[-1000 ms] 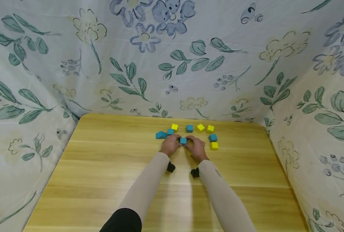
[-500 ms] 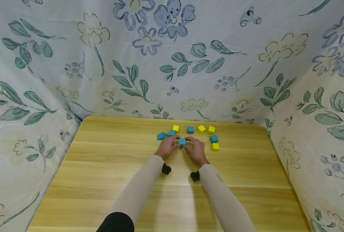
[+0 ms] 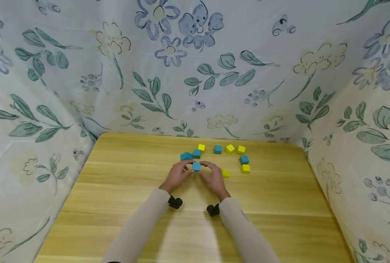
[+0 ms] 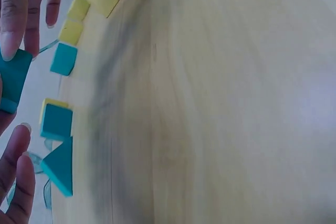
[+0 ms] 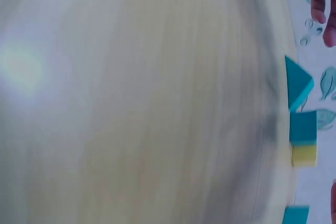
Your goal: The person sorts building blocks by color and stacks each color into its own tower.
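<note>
Over a wooden tabletop (image 3: 116,175), both hands (image 3: 176,176) (image 3: 214,179) pinch a small, flat-faced, plain blue block (image 3: 196,166)

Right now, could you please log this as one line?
left hand and right hand: hold blue block between them | triangular block: beyond left hand

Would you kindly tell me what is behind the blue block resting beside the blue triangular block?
In the head view, a yellow block sits behind that blue block, which hides part of its front.

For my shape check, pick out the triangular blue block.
The leftmost block in the head view: it has sloping sides, while the held blue block and other blue blocks look boxy.
</note>
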### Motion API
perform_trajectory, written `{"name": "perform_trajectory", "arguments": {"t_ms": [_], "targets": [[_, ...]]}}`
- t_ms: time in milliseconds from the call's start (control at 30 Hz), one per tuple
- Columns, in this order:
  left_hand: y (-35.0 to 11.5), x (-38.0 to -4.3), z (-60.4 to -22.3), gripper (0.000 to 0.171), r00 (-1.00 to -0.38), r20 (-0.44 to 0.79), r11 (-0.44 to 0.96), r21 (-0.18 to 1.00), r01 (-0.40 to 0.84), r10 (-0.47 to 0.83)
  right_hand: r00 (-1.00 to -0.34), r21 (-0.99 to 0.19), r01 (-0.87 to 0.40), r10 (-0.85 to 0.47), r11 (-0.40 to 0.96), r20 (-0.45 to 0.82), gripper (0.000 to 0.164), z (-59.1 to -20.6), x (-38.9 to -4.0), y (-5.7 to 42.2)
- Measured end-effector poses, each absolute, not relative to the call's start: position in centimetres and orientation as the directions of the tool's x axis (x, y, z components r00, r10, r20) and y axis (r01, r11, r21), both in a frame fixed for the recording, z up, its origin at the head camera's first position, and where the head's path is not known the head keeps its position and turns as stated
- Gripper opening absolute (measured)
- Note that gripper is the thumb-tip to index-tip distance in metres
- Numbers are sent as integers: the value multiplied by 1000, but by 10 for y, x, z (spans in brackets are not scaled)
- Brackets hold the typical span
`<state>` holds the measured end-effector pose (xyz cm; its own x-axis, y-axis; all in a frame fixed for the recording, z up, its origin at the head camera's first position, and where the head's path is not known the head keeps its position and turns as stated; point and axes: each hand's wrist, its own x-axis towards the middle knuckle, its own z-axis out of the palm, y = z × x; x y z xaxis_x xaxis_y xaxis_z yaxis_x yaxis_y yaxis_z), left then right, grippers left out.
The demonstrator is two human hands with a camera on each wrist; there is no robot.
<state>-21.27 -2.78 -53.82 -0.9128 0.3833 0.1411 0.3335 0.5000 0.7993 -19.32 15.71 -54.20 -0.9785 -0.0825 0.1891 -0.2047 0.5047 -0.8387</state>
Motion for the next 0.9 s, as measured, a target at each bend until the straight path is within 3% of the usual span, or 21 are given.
{"name": "perform_trajectory", "arguments": {"t_ms": [333, 900], "targets": [[-68, -183, -545, 38, -947, 174, 499, 816, 292, 270, -957, -847, -291, -150, 445, 250, 34, -543, -176, 118], [-122, -163, -567, 36, -959, 169, 560, 782, 272, 229, -969, -888, -194, -220, 416, 109, 31, -573, -168, 63]]}}
